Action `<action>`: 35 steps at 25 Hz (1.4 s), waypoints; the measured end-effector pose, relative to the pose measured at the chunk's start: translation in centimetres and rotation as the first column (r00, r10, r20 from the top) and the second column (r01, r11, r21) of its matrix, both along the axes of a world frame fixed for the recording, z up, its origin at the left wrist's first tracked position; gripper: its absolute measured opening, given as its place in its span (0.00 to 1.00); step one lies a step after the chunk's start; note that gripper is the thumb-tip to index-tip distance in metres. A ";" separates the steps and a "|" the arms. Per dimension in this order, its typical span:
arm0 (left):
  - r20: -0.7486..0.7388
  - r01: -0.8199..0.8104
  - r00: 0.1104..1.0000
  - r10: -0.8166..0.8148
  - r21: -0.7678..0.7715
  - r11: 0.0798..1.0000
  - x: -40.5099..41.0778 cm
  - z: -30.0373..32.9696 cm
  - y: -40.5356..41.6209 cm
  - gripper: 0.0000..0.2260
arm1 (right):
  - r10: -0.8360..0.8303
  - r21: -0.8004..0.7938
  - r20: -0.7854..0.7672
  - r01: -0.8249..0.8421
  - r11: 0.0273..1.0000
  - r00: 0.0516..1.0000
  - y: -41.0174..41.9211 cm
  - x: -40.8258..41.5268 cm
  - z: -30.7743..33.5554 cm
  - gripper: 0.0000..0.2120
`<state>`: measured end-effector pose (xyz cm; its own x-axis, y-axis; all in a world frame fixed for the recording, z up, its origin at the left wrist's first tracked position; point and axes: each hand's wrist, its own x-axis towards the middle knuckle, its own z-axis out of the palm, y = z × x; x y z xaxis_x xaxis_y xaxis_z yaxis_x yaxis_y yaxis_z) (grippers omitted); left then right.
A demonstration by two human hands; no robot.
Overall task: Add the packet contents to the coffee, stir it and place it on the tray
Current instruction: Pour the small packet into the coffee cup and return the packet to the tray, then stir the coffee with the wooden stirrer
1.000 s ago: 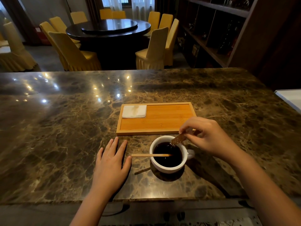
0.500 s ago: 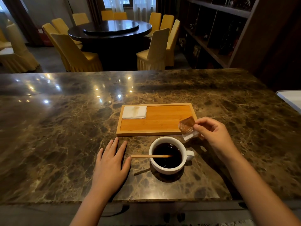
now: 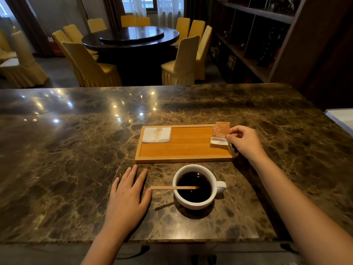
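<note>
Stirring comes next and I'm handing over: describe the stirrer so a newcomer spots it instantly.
On the marble counter, find the white cup of black coffee in front of the wooden tray. The stirrer is the thin pale wooden stick resting across its left rim, its outer end near the left hand.

On the counter [image 3: 76,150]: one wooden tray [image 3: 183,159]; one folded white napkin [image 3: 156,134]; one white cup [image 3: 194,202] of dark coffee; one wooden stir stick [image 3: 168,187]; one orange-and-white packet [image 3: 220,132]; two hands, a left hand [image 3: 128,199] and a right hand [image 3: 244,140]; behind, one round dark table [image 3: 131,38]; at least nine yellow-covered chairs [image 3: 91,67].
</note>
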<state>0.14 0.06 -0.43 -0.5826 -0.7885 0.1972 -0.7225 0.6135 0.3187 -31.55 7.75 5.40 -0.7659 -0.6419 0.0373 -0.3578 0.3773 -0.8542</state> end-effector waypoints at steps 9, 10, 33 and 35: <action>0.004 -0.007 1.000 0.007 0.010 1.000 0.0 0.1 0.0 0.30 | -0.019 0.181 -0.404 0.100 0.978 0.915 -1.5 -0.3 -1.5 0.10; 0.007 -0.008 1.000 0.008 0.012 1.000 0.0 0.1 0.0 0.30 | -0.007 0.189 -0.463 0.106 0.976 0.886 -1.4 -0.1 -1.4 0.11; 0.007 0.003 1.000 -0.003 0.013 1.000 0.1 0.1 0.0 0.30 | 0.478 0.238 -0.496 -0.416 0.878 0.725 0.8 3.4 1.8 0.16; 0.008 0.006 1.000 -0.006 0.015 1.000 0.1 0.1 0.0 0.30 | 0.541 0.192 -0.493 -0.521 0.831 0.681 1.7 6.6 3.7 0.16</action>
